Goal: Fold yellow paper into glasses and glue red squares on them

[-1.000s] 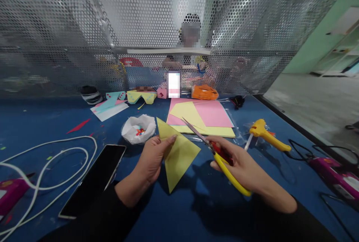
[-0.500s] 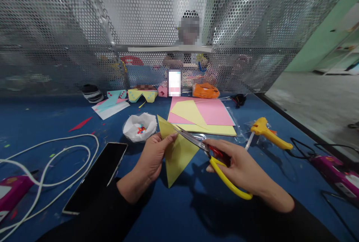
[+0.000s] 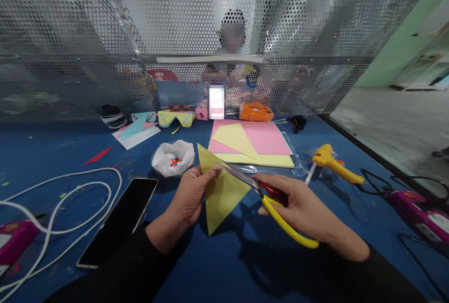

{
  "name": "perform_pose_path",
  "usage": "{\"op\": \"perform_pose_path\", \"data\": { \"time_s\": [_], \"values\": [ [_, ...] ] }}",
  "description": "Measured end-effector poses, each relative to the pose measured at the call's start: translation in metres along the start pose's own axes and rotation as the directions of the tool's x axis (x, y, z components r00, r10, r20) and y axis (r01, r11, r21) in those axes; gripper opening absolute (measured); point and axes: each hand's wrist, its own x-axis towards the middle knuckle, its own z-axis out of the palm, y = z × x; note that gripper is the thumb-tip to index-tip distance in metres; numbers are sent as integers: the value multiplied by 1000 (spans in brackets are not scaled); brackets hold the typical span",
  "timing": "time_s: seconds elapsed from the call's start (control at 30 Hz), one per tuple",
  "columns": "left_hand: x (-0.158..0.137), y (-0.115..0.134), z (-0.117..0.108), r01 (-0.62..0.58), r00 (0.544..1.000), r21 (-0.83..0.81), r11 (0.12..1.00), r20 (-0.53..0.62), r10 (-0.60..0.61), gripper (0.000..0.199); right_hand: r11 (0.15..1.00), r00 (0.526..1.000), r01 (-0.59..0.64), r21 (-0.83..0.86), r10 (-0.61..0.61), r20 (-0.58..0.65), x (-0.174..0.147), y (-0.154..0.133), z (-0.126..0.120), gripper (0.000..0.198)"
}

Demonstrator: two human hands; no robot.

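A folded yellow sheet of paper [image 3: 224, 198] with a triangular outline is pinched between the thumb and fingers of my left hand [image 3: 189, 193]. My right hand [image 3: 298, 205] grips scissors [image 3: 289, 226] with yellow and red handles. Their metal blades lie along the paper's upper edge, the tips close to my left thumb; whether they are cutting into it I cannot tell. Just beyond my left hand stands a white-lined bowl [image 3: 164, 165] with small coloured scraps in it. Behind the paper, pink and yellow sheets [image 3: 270, 139] lie stacked on a clear plastic sleeve.
A phone [image 3: 119, 221] and looped white cable [image 3: 114, 191] lie left. On the right are a yellow glue gun [image 3: 336, 165] and a purple power strip [image 3: 417, 209]. Paper glasses [image 3: 177, 118] and an orange packet [image 3: 256, 111] stand before a perforated metal screen [image 3: 189, 18]; a person sits behind it.
The scissor blades have shifted slightly left along the paper's edge, and the handles look a little wider apart. The whole view has shifted slightly. Both grips are unchanged.
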Motion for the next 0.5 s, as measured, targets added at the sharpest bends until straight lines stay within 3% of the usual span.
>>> {"op": "perform_pose_path", "data": {
  "time_s": [0.5],
  "values": [
    [-1, 0, 2, 69, 997, -13, 998, 16, -69, 33, 996, 996, 89, -10, -89, 0, 0, -1, 1, 41]
  ]
}}
